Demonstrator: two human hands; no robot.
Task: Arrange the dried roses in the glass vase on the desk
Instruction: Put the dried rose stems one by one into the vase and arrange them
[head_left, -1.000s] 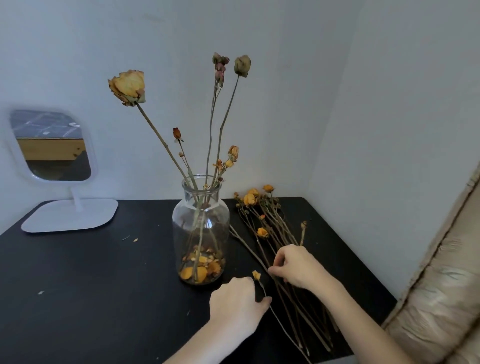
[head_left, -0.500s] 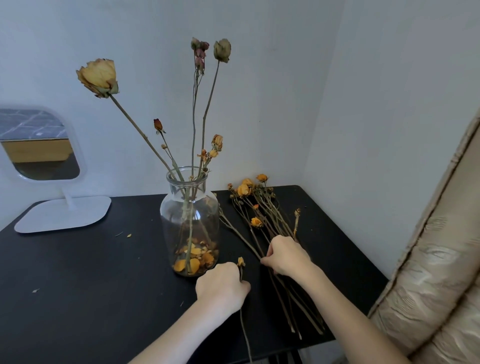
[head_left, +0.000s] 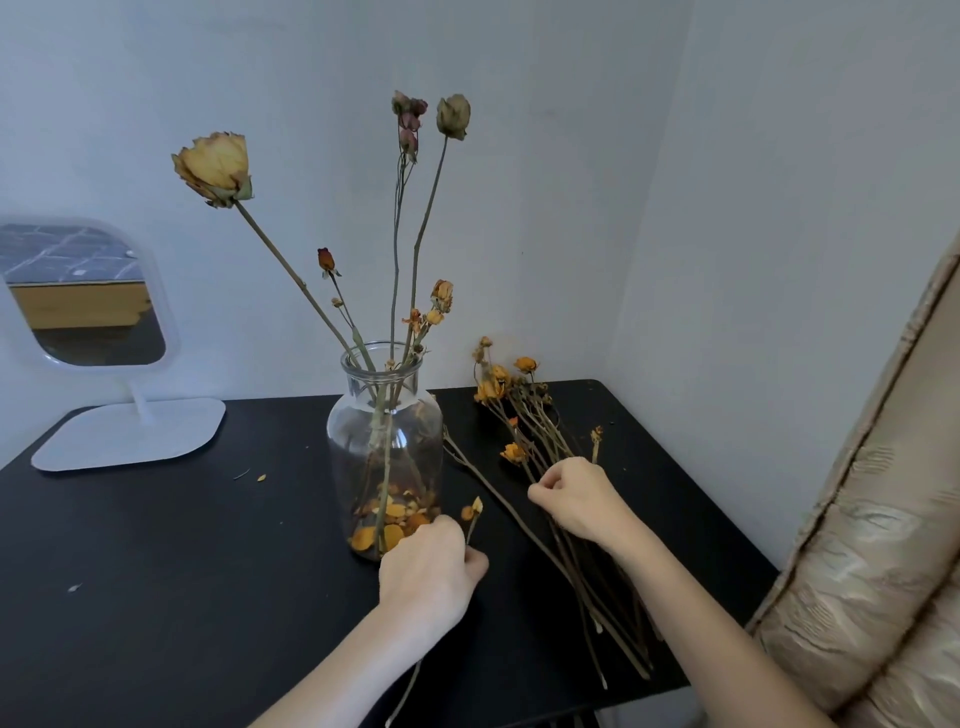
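My black desk (head_left: 156, 597) carried a clear glass vase (head_left: 384, 457), a white stand mirror (head_left: 130, 431), loose dried yellow roses (head_left: 524, 431) and scattered petal crumbs (head_left: 261, 476).

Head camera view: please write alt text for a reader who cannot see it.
A person's left hand holds one thin dried rose stem beside a glass vase already holding several dried roses. Their right hand rests on a loose pile of stems on the black desk.
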